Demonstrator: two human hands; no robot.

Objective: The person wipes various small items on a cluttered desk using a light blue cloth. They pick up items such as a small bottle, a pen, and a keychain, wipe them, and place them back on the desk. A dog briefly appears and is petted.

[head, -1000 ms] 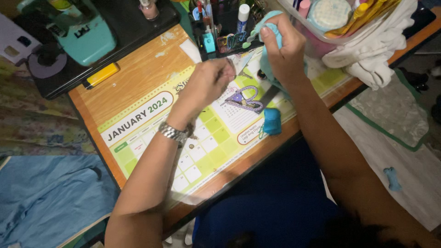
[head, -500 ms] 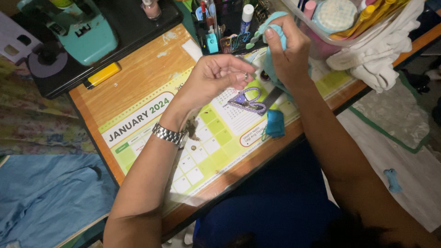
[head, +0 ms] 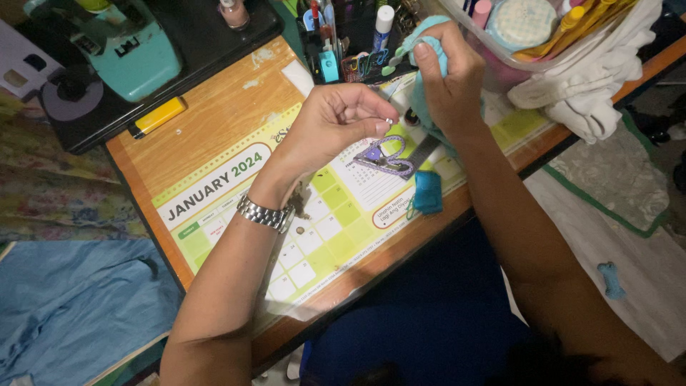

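My left hand (head: 336, 125) has turned over since a second ago: then its back faced up over the calendar, now the palm side shows, fingers curled in and thumb and forefinger pinched on a small silvery thing (head: 386, 121), most likely a needle, though it is too small to be sure. The hand has also risen a little and come nearer my right one, so I judge a stitch has just been drawn and the needle is ready to meet the cloth again. Just under my left fingertips, flat on the desk calendar (head: 214, 187), lie the purple-handled scissors (head: 386, 159), untouched and where they were. Just right of them, below my right wrist, sits a small blue felt piece (head: 428, 191), also unmoved. My right hand (head: 446, 75) is closed around the light teal fabric piece (head: 423, 106), thumb pressed on top; it has barely shifted, holding the work just beside the pinched needle. Behind it stands the clear plastic box (head: 493, 50) of supplies.
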